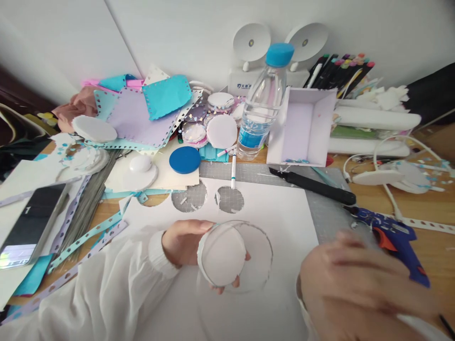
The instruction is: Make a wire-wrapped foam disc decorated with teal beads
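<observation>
My left hand (188,239) is closed round a white foam disc (223,255), thumb on its upper edge and fingertips showing at its right and lower sides. Beneath it lies a white foam sheet (284,208) with two round holes along its far part and a circular cut line to the right of the disc. My right hand (359,279), smeared by motion, is over the sheet's right side, near a blue glue gun (391,225); its fingers and anything in them cannot be made out. A black craft knife (316,187) lies beyond the sheet.
A water bottle (263,104) stands beside a white open box (329,128). A blue lid (185,160), a white marker (233,170) and several decorated discs (221,131) lie behind the sheet. A phone (33,222) and patterned strips (85,237) are at left; cables (389,194) are at right.
</observation>
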A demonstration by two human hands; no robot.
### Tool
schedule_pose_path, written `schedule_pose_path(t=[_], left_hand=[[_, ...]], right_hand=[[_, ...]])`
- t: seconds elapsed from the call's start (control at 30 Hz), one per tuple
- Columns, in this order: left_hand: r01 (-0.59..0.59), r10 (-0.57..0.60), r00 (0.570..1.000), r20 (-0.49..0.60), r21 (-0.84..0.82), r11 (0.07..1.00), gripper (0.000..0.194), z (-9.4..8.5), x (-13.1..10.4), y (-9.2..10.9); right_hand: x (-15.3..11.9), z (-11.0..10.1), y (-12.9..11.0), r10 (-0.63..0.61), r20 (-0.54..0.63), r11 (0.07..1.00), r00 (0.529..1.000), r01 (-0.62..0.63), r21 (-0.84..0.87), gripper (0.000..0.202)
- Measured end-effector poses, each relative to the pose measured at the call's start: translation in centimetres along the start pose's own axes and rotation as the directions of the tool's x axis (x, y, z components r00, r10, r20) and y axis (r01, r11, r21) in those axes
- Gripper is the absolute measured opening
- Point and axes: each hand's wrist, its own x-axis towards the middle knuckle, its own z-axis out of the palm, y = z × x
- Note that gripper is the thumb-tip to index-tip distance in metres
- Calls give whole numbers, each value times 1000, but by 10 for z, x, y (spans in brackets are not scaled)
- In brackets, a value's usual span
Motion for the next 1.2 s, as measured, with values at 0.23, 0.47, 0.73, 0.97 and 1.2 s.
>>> schedule_pose_path(t=[0.23, 0.47, 0.73, 0.97, 1.2], left_hand=[[83, -77, 994, 83, -66, 994, 63, 1, 0, 1], [69, -66, 997, 31, -141, 988, 56, -4, -1, -5], [105, -104, 994, 16, -101, 989, 55, 0, -1, -2], [95, -94, 995, 15, -112, 989, 53, -1, -2, -2], [53, -57, 998, -33, -99, 994, 53, 4, -1, -1]], right_hand=[[34, 15, 31, 140, 92, 864, 986, -167, 475, 29], [22, 13, 22, 190, 341, 791, 921, -349, 503, 26], [28, 10, 21, 118, 374, 854, 920, -286, 434, 24], [27, 11, 20, 106, 376, 849, 921, -280, 447, 25], [27, 10, 17, 28, 303, 907, 953, -151, 393, 24]])
